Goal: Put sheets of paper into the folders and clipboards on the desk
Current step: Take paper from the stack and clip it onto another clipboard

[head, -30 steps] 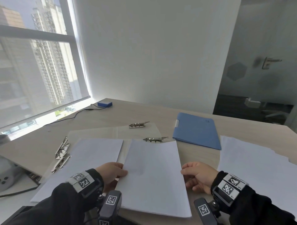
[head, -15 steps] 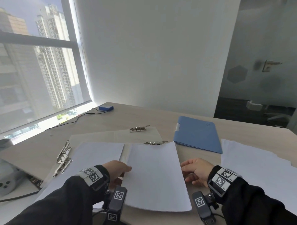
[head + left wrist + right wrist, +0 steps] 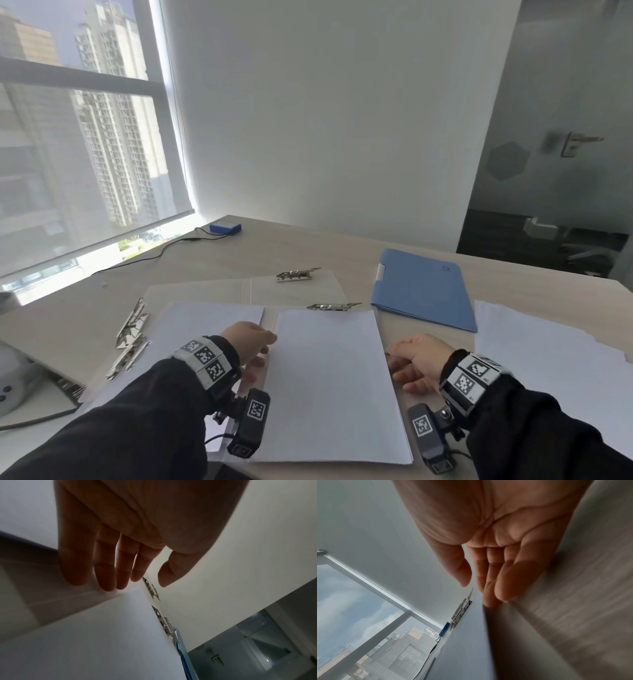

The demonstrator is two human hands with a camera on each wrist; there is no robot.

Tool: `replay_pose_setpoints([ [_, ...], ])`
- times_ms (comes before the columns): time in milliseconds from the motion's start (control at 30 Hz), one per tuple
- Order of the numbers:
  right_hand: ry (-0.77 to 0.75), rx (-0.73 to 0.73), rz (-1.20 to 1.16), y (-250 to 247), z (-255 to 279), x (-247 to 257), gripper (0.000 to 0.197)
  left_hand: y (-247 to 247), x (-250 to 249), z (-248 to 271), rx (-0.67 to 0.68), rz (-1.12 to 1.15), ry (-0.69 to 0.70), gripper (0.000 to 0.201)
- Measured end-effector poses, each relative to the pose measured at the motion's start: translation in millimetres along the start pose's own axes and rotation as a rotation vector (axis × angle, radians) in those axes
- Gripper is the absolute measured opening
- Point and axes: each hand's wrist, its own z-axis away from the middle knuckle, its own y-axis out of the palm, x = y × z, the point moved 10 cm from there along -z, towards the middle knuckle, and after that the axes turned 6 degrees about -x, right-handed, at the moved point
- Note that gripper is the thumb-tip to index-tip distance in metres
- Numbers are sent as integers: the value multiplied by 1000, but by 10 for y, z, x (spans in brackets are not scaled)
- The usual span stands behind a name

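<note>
A white sheet (image 3: pixel 329 383) lies on a beige clipboard (image 3: pixel 270 317), its top edge right at the metal clip (image 3: pixel 334 306); whether the clip clamps it I cannot tell. My left hand (image 3: pixel 263 346) (image 3: pixel 137 586) rests at the sheet's left edge, fingers (image 3: pixel 106 574) straight and thumb free. At the right edge, my right hand (image 3: pixel 394 356) (image 3: pixel 479 595) touches the sheet with straight fingertips (image 3: pixel 493 601). Another sheet (image 3: pixel 205 325) lies to the left. A shut blue folder (image 3: pixel 424 287) is at the back right, and a loose paper pile (image 3: pixel 548 359) on the right.
A second beige board (image 3: pixel 294 291) with its own clip (image 3: pixel 296 275) lies behind. More metal clips (image 3: pixel 132 325) sit at the left, beside a white device (image 3: pixel 13 383). A blue box (image 3: pixel 225 227) with a cable sits near the window.
Both hands stay at the sheet's side edges and have slid a little forward along them. The left thumb no longer lies on top of the sheet. The head view has tipped slightly upward.
</note>
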Motion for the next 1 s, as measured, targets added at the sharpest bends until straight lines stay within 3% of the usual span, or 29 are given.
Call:
replay_pose_setpoints([
  [300, -2, -54, -3, 15, -139, 136, 24, 27, -43, -275, 24, 123, -17, 11],
  [567, 21, -119, 77, -15, -339, 275, 24, 17, 52, -441, 23, 206, -1, 24],
  [733, 39, -147, 134, 14, -475, 389, 11, 38, 91, -475, 38, 246, 5, 24],
  [1000, 39, -182, 48, 84, -655, 506, 20, 32, 86, -476, 39, 273, -2, 26],
])
